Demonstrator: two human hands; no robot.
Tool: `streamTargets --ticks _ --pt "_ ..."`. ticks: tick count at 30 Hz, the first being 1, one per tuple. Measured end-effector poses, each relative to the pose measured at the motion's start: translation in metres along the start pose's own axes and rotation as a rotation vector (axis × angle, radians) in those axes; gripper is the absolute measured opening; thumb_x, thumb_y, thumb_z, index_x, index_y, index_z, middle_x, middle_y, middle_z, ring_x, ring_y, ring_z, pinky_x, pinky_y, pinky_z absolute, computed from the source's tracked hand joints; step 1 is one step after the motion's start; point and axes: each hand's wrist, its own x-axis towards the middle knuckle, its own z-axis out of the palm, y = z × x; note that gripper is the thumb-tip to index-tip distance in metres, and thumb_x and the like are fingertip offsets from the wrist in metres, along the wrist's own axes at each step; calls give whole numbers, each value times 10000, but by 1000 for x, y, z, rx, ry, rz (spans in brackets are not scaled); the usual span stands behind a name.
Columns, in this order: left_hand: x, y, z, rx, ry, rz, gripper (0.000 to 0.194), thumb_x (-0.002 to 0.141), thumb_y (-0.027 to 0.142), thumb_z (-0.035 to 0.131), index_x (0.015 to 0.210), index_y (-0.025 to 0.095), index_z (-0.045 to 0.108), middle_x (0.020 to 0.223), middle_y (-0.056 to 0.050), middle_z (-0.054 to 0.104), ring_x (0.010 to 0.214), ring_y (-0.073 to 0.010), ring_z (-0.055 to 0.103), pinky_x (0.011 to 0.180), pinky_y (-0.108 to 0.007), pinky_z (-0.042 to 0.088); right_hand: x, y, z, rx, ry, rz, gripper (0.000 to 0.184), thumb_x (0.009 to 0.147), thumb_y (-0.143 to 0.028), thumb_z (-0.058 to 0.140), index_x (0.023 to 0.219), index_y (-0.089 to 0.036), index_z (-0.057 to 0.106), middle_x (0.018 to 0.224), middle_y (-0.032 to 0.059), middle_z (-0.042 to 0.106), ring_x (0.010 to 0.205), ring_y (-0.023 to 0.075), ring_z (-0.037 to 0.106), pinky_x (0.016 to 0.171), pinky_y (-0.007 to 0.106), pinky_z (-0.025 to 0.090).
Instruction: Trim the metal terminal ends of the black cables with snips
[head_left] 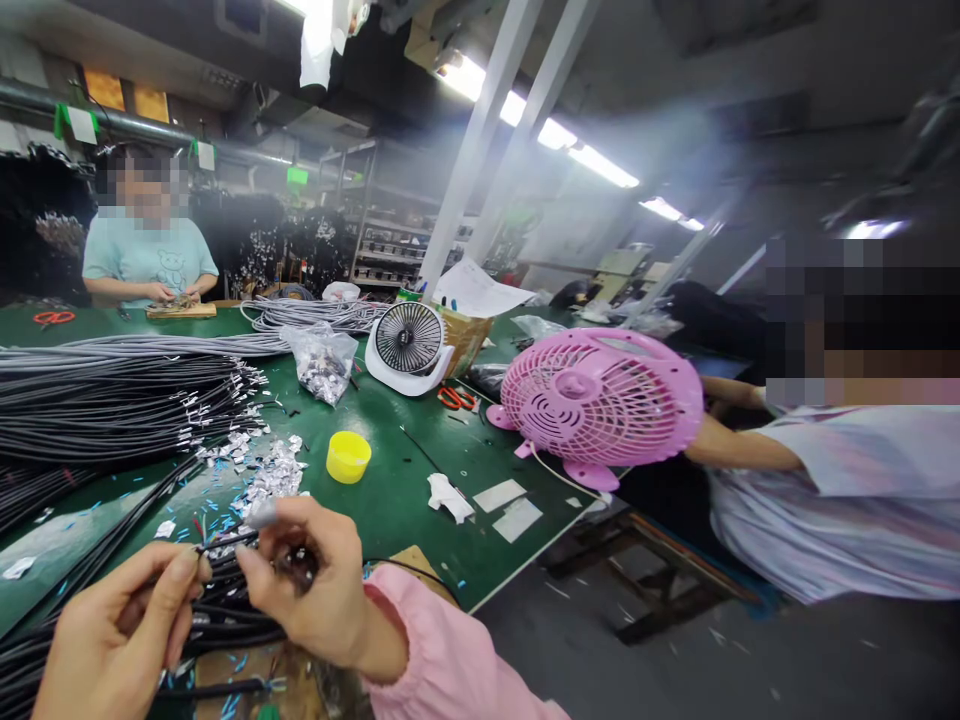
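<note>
My left hand (131,625) pinches the end of a black cable (231,542) between thumb and fingertips, with thin coloured wires at its tip. Close by on the right, my right hand (319,580) has its thumb and index finger on either side of that cable. The index fingertip wears a grey covering. A dark object with shiny spots (298,565) sits within the curled fingers of this hand; I cannot make out what it is. Below both hands lie more black cables (240,630) and a stripped cable end (274,685) with bare coloured wires.
Bundled black cables (90,410), foil scraps (274,480) and blue bits cover the left of the green table (405,510). Beyond stand a yellow cup (349,458), a plastic bag (322,365), a white fan (409,345), red-handled scissors (456,398) and a pink fan (600,400). Two people sit nearby.
</note>
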Motion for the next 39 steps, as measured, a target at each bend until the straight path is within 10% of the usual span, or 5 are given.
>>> streamTargets --ticks 3,15,21,29,39 --pt "-1 -9 -2 38 20 78 509 778 744 722 641 256 681 400 71 509 353 -112 493 374 -184 456 6 -1 0 54 8 45 42 811 -248 762 821 -208 770 671 5 679 552 140 553 525 265 450" --pt "-2 -10 0 19 65 134 429 705 713 801 682 289 743 427 79 529 351 -110 443 324 -201 341 25 -23 0 51 -95 122 370 733 -111 715 504 -205 440 508 -78 420 485 82 374 467 233 297" --pt "-2 -11 -3 15 43 148 437 730 713 791 698 280 744 420 86 487 346 -97 411 318 -192 312 27 -32 1 -28 -97 215 111 729 -167 715 764 -174 819 618 -19 588 518 106 440 469 235 328" --pt "-5 -5 1 9 36 94 526 665 796 785 664 273 740 429 65 526 352 -116 439 316 -217 330 23 -21 -1 -38 -149 170 282 741 -131 710 520 -199 547 523 -65 448 499 93 386 471 253 306" --pt "-6 -6 -3 53 109 211 470 704 739 821 703 275 746 536 55 638 442 -126 567 419 -190 476 7 6 2 -15 3 70 50 728 -200 811 732 -236 778 664 9 691 586 169 606 580 306 515"
